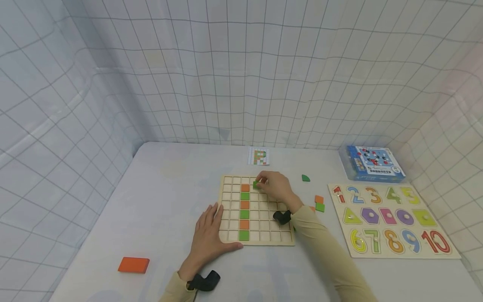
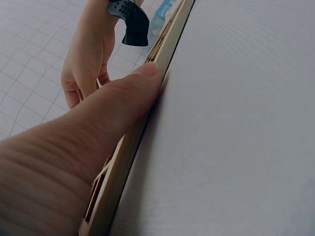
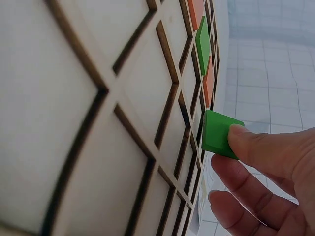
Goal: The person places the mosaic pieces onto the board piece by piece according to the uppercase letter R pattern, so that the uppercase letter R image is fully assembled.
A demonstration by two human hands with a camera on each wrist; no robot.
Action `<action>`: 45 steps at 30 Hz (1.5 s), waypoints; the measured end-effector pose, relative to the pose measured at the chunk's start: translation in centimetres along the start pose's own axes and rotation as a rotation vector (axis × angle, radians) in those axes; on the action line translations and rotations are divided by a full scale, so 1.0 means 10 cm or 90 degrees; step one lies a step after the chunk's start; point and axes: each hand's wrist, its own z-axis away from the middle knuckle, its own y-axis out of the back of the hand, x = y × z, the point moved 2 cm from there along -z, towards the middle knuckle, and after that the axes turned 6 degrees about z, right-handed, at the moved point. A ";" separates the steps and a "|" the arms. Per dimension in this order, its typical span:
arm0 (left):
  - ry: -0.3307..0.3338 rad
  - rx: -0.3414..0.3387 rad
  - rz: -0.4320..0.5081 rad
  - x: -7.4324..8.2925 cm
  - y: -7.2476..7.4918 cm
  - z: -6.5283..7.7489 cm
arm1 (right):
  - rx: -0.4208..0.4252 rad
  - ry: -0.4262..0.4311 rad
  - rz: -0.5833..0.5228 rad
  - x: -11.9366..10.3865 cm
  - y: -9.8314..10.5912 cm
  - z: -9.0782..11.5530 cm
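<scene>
A light wooden grid board [image 1: 264, 224] lies flat on the table. One of its columns, left of the middle, carries orange and green square tiles in alternation, with an orange tile [image 1: 245, 187] uppermost. Between thumb and forefinger, my right hand [image 1: 277, 185] pinches a green square tile [image 3: 216, 130], close over the board just right of that orange tile. My left hand [image 1: 206, 235] is spread at the board's lower left corner. Its fingers lie along the left side, and its thumb [image 2: 133, 88] rests against the near edge.
A small pattern card [image 1: 258, 156] lies behind the board. To the right are a green quarter-round piece [image 1: 305, 178], loose orange and green squares [image 1: 320, 207], a number puzzle board [image 1: 394, 218] and a blue box [image 1: 373, 163]. An orange block [image 1: 133, 265] lies at front left.
</scene>
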 end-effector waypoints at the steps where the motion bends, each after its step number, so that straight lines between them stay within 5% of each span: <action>1: -0.001 0.001 0.000 0.00 0.00 0.00 | -0.003 -0.005 0.002 0.00 -0.01 -0.01; 20: 0.001 -0.001 0.016 -0.01 0.00 -0.01 | -0.065 -0.021 0.016 -0.02 -0.09 -0.13; 45: 0.011 -0.012 0.010 0.00 0.00 -0.01 | -0.060 0.032 0.009 0.04 -0.12 -0.03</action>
